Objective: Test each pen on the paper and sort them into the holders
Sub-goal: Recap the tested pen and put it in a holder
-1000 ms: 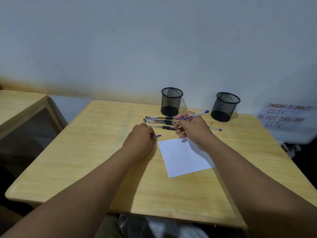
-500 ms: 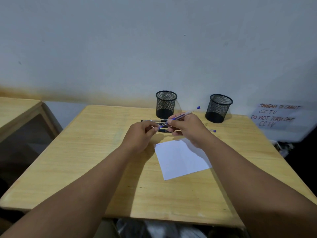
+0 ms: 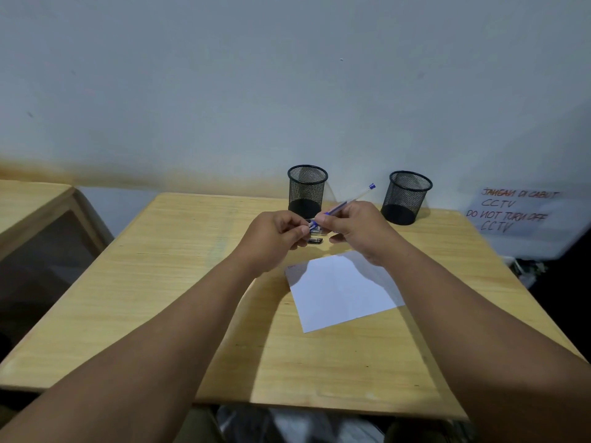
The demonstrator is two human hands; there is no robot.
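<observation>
Off to the left there's a second wooden desk [image 3: 28,199], just its corner showing. The main table [image 3: 160,282] is light wood, pushed up against a pale wall. The person's left hand [image 3: 275,233] is raised above it with fingers curled, pinching something small and blue at the pen's near end, looks like the cap but it's too tiny to be sure. Right behind the hands sits the left mesh holder [image 3: 307,191]; a few other pens [image 3: 315,239] lie on the table, mostly hidden by the hands. The right hand [image 3: 358,230] grips the blue pen [image 3: 351,199], which angles up toward the back right. A white paper [image 3: 342,292] lies flat below that hand. Then the right mesh holder [image 3: 407,198], and a handwritten CCTV sign [image 3: 511,211] on the far right.
</observation>
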